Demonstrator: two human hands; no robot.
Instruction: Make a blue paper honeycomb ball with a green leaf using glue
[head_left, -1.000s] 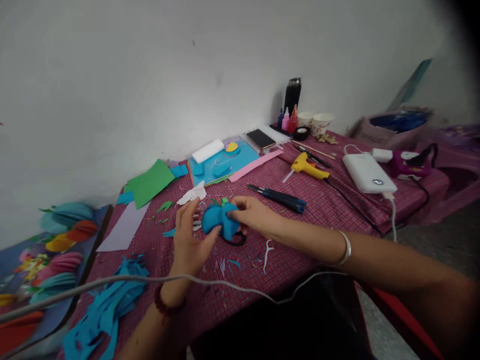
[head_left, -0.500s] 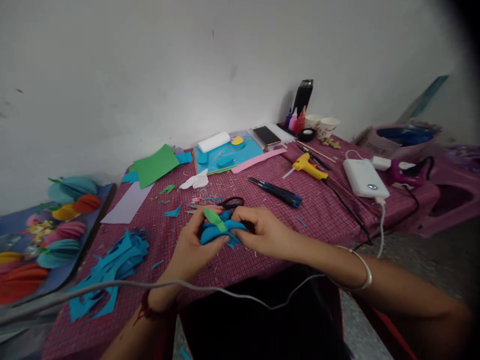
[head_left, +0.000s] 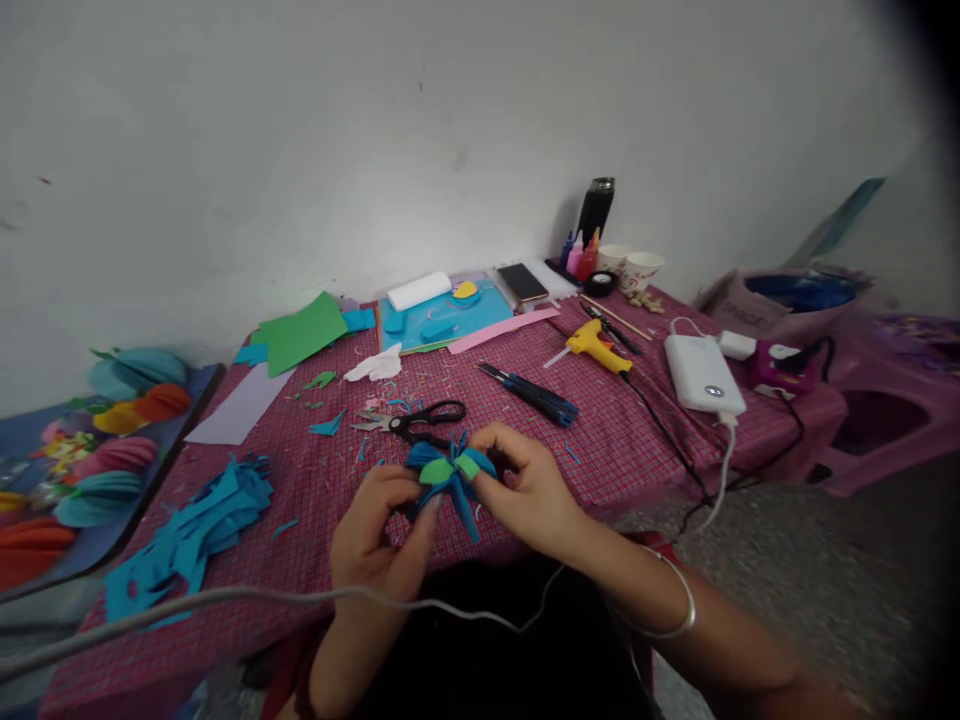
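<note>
Pinched between our left hand (head_left: 379, 535) and right hand (head_left: 529, 490), we hold a blue paper piece (head_left: 463, 505) with green leaves (head_left: 437, 471).

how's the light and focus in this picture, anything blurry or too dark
Head view: dim light, brightest low on the middle of the wall; soft shadow left of the black flask; upper right corner blacked out; right forearm blurred toward the frame's edge; dark clothing nearly without detail.

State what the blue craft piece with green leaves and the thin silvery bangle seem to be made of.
Blue craft piece with green leaves: matte foam sheet or felt, perhaps thick paper; its thin petals curve without shine.
Thin silvery bangle: probably polished metal, judging by its bright gleam.
</note>
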